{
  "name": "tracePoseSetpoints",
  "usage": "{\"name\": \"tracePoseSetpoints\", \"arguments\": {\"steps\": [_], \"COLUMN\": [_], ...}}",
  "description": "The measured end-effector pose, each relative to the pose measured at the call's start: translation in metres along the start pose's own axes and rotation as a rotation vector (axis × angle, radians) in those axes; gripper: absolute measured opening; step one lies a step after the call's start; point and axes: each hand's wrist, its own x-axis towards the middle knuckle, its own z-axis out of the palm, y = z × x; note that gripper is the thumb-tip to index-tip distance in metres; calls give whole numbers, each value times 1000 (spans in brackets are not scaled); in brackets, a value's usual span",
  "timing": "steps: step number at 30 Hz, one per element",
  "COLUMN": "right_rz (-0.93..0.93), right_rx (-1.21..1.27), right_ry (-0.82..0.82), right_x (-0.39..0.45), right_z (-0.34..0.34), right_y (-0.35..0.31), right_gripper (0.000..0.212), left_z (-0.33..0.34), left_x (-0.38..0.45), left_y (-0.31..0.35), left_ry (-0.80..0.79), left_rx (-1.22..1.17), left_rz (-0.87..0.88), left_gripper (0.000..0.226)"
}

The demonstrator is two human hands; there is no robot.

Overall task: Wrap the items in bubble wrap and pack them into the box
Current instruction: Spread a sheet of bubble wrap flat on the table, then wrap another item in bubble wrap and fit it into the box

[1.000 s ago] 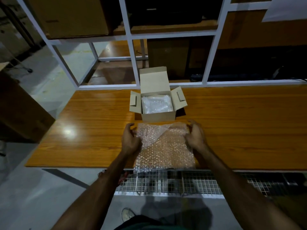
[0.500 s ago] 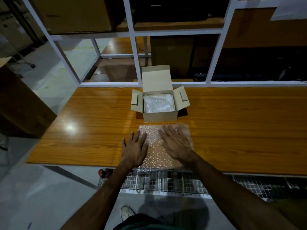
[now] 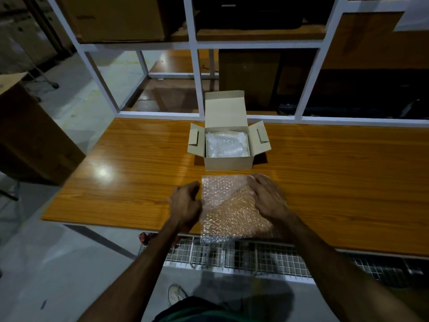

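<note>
Right hand (image 3: 267,196) flat on bubble wrap (image 3: 229,212), grip slack; left hand (image 3: 185,203) curled at its edge, grip unclear.

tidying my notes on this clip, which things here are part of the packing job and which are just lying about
Part of the job:
- bubble wrap sheet, under the right hand, left hand at its edge
- open cardboard box
- wrapped bundle inside the box

Just lying about:
- large cartons on the shelf
- wire mesh rack below the table edge
- brown crate at left
</note>
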Motion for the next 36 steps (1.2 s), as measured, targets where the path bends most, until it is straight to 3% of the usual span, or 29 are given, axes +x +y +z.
{"name": "tracePoseSetpoints", "arguments": {"steps": [5,9,12,15,19,25,29,34,36], "right_rz": [178,231,290,422,486,386,256,234,226], "right_rx": [160,153,249,469,477,687,811,662,635], "right_ry": [5,-55,-42,-10,-11,37,-46,33,65], "right_x": [4,11,24,32,30,23,12,8,9], "right_z": [-15,-29,-32,-36,-43,-52,-61,-51,-52], "right_y": [4,11,19,24,27,34,36,41,39], "right_gripper": [96,105,97,82,11,12,46,16,17], "left_z": [11,1,4,-1,-8,-1,-1,-10,-16], "left_x": [35,29,31,35,44,52,49,48,50], "left_y": [-13,26,29,29,36,17,3,0,0], "left_ry": [-111,-146,-174,-222,-268,-217,-120,11,44], "left_rx": [-145,-139,-104,-75,-84,-58,-233,-295,-293], "left_rz": [-87,-122,-165,-213,-254,-182,-61,102,166], "left_gripper": [47,66,75,70,47,17,17,19,17]}}
